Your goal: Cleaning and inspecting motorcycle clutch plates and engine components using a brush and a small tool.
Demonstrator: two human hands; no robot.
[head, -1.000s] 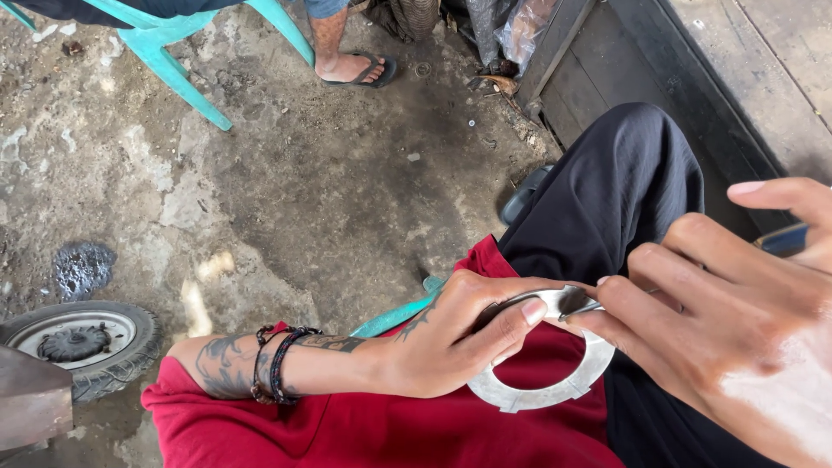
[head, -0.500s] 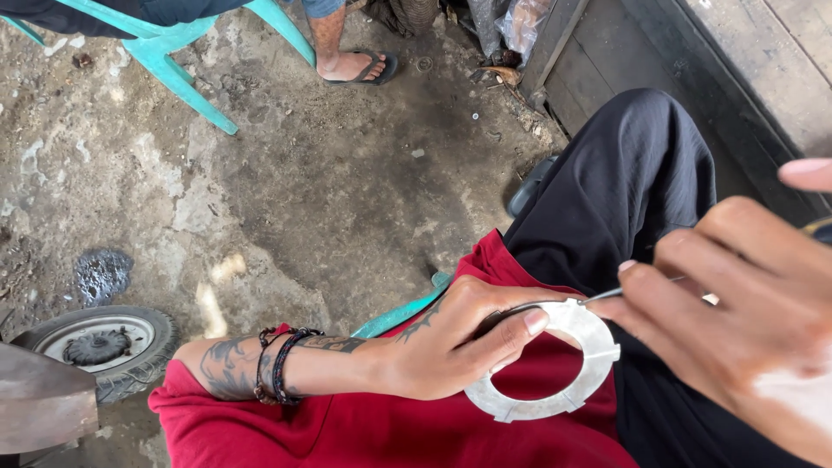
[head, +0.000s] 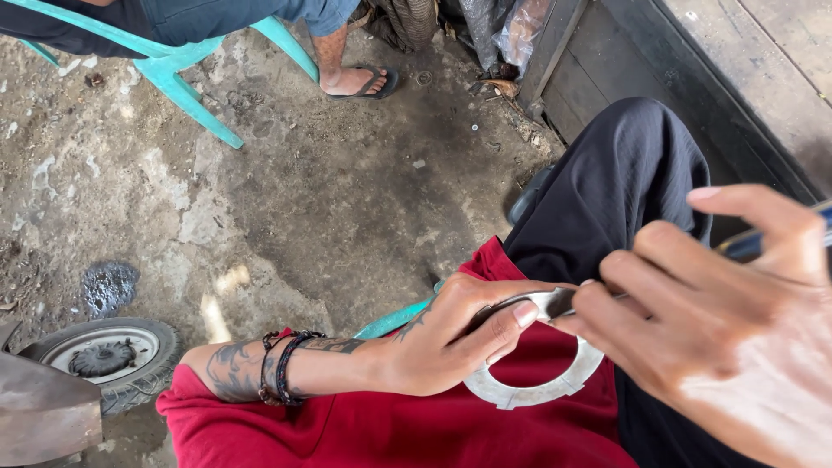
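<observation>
The metal ring (head: 537,381), flat and notched, sits pinched in my left hand (head: 451,342) fingers above my red-clad lap. My right hand (head: 719,321) fingers close around a thin tool (head: 780,232) touching its rim. A small wheel (head: 104,357) lies on the concrete floor (head: 329,191).

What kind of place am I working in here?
Probably an informal outdoor repair workshop: stained concrete ground, a small wheel lying on it, and a metal ring plate held in the left hand beside the right hand.
</observation>
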